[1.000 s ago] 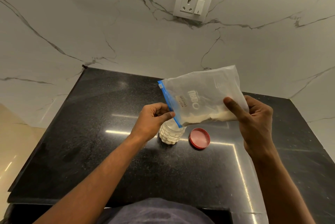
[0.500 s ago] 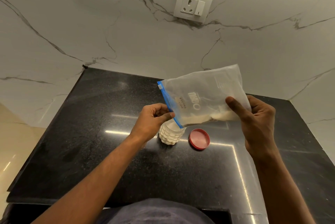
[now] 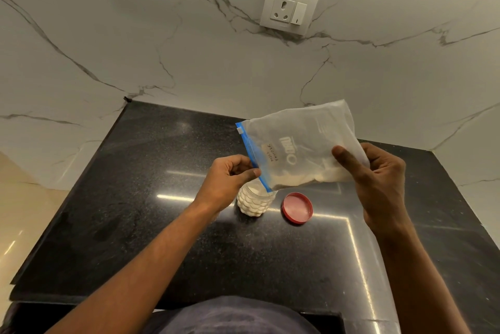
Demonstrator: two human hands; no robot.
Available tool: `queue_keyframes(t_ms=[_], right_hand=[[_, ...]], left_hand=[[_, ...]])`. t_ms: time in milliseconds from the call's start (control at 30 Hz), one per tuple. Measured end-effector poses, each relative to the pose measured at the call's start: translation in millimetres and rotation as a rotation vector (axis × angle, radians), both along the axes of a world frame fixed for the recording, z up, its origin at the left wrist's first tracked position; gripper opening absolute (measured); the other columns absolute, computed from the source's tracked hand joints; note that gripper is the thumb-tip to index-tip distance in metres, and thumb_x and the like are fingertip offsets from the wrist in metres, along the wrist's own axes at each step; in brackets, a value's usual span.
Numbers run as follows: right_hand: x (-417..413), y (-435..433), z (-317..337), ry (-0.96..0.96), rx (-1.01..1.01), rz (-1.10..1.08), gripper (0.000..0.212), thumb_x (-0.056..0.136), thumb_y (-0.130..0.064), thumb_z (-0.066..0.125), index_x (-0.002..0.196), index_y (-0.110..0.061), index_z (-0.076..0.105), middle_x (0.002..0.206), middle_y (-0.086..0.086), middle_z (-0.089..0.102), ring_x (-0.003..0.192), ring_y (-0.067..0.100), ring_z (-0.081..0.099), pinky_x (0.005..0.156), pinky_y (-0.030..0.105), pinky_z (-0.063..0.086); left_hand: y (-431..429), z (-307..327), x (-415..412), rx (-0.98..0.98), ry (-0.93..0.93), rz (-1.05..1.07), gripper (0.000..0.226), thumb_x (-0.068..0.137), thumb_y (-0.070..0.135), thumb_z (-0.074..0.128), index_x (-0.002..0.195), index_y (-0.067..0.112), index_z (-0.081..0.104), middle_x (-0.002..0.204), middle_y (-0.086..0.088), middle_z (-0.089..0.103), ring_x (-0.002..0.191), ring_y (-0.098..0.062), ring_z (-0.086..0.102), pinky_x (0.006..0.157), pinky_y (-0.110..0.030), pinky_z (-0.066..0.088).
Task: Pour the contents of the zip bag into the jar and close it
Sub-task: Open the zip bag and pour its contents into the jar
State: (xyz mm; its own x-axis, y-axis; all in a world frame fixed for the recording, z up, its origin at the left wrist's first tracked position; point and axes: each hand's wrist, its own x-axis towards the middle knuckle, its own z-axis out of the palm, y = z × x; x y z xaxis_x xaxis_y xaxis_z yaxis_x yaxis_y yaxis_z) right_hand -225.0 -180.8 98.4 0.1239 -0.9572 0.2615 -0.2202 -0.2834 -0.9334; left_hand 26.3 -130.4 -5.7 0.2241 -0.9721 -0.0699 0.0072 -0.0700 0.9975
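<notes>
Zip bag (image 3: 303,144) hangs tilted over the black stone table (image 3: 140,225), held in the air by both hands, its blue zip strip (image 3: 253,156) turned down and to the left so that the lower end of the strip dips into the mouth of the jar (image 3: 253,202). Pale powder (image 3: 295,178) lies heaped along the lower edge of the bag, from the zip corner toward the right hand. A small handwritten label (image 3: 270,152) sits just inside the strip, and printed lettering shows through the frosted plastic.

The left hand (image 3: 230,179) has its grip closed on the zip end: thumb and curled fingers pinch the blue strip just above the jar. The right hand (image 3: 378,185) has its grip closed on the far end of the bag, thumb across the front face and fingers behind it, holding that end higher than the zip end.

The jar is clear, with a scalloped, bumpy wall, and stands upright on the table below the left hand; white powder fills most of it. Its mouth is open. The red lid (image 3: 297,208) lies flat on the table just to the right of the jar, inner side up, not touching it.

Behind the table rises a white marble wall (image 3: 135,36) with grey veins, carrying a white socket with switch (image 3: 289,9). A dark garment (image 3: 230,317) shows at the bottom edge.
</notes>
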Motion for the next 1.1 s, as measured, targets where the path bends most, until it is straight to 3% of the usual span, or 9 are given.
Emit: queue_keyframes(t_ms=[233, 567, 800, 967, 1100], right_hand=[[8, 2, 0, 0.009, -0.023, -0.002, 0.007, 0.087, -0.025, 0.076, 0.091, -0.020, 0.073, 0.087, -0.004, 0.077, 0.079, 0.016, 0.074, 0.069, 0.026, 0.063], [8, 0, 1, 0.008, -0.012, 0.007, 0.005, 0.089, -0.021, 0.076, 0.092, -0.019, 0.073, 0.089, 0.002, 0.075, 0.081, 0.016, 0.073, 0.070, 0.026, 0.062], [9, -1, 1, 0.002, -0.008, 0.006, 0.007, 0.087, -0.023, 0.076, 0.091, -0.019, 0.073, 0.089, -0.003, 0.076, 0.080, 0.013, 0.072, 0.071, 0.026, 0.062], [9, 2, 1, 0.030, 0.027, 0.054, 0.015, 0.083, -0.031, 0.076, 0.095, -0.023, 0.073, 0.094, -0.002, 0.077, 0.085, 0.019, 0.074, 0.076, 0.038, 0.065], [-3, -3, 6, 0.080, 0.161, 0.222, 0.051, 0.067, -0.026, 0.085, 0.114, -0.027, 0.067, 0.112, -0.001, 0.073, 0.105, 0.021, 0.072, 0.084, 0.037, 0.063]], left_hand=[[-1, -4, 0, 0.019, 0.001, 0.000, 0.015, 0.094, 0.010, 0.075, 0.109, 0.008, 0.078, 0.104, -0.003, 0.082, 0.101, -0.014, 0.078, 0.091, -0.027, 0.063], [1, -6, 2, 0.033, 0.015, 0.000, 0.014, 0.095, 0.010, 0.075, 0.109, 0.010, 0.078, 0.104, -0.002, 0.082, 0.101, -0.012, 0.078, 0.084, -0.020, 0.060], [1, -7, 3, 0.042, 0.031, -0.013, 0.017, 0.095, 0.011, 0.074, 0.111, 0.012, 0.077, 0.107, 0.000, 0.082, 0.105, -0.012, 0.077, 0.093, -0.028, 0.060], [1, -9, 3, 0.036, 0.040, -0.008, 0.015, 0.095, 0.008, 0.074, 0.110, 0.009, 0.078, 0.105, -0.001, 0.083, 0.102, -0.012, 0.078, 0.088, -0.023, 0.061], [2, -13, 4, 0.051, 0.038, 0.009, 0.013, 0.095, 0.007, 0.074, 0.107, 0.008, 0.078, 0.102, -0.003, 0.083, 0.099, -0.013, 0.079, 0.087, -0.024, 0.062]])
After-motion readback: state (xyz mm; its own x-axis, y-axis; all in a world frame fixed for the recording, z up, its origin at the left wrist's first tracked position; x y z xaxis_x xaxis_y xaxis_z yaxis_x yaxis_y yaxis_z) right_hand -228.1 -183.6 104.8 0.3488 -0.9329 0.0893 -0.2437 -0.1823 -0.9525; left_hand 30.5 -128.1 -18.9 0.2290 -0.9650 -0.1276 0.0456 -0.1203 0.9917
